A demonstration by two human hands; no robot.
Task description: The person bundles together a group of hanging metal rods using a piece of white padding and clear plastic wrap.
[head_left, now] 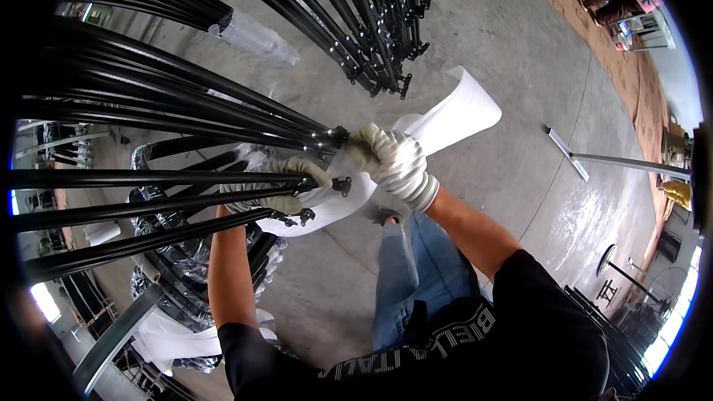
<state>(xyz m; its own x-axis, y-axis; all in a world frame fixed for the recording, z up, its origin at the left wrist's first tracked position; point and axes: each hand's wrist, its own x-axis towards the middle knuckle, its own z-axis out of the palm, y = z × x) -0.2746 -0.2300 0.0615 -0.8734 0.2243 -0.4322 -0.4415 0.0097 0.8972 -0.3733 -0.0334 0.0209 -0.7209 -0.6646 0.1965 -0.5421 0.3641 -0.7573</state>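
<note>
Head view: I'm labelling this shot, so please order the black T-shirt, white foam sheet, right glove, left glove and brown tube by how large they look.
1. Black T-shirt
2. White foam sheet
3. Right glove and left glove: unsure, since black tubes partly cover the left one
4. Brown tube

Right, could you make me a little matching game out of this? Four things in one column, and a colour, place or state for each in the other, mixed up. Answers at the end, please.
Things:
1. Tubes
2. Right hand
3. Jeans
4. Sheet

Descriptions:
A. Blue, below the hands in the picture
B. White, with a curled end
C. Black, long and thin
D. Gloved, with its fingers curled

Right pairs: 1-C, 2-D, 3-A, 4-B
</note>
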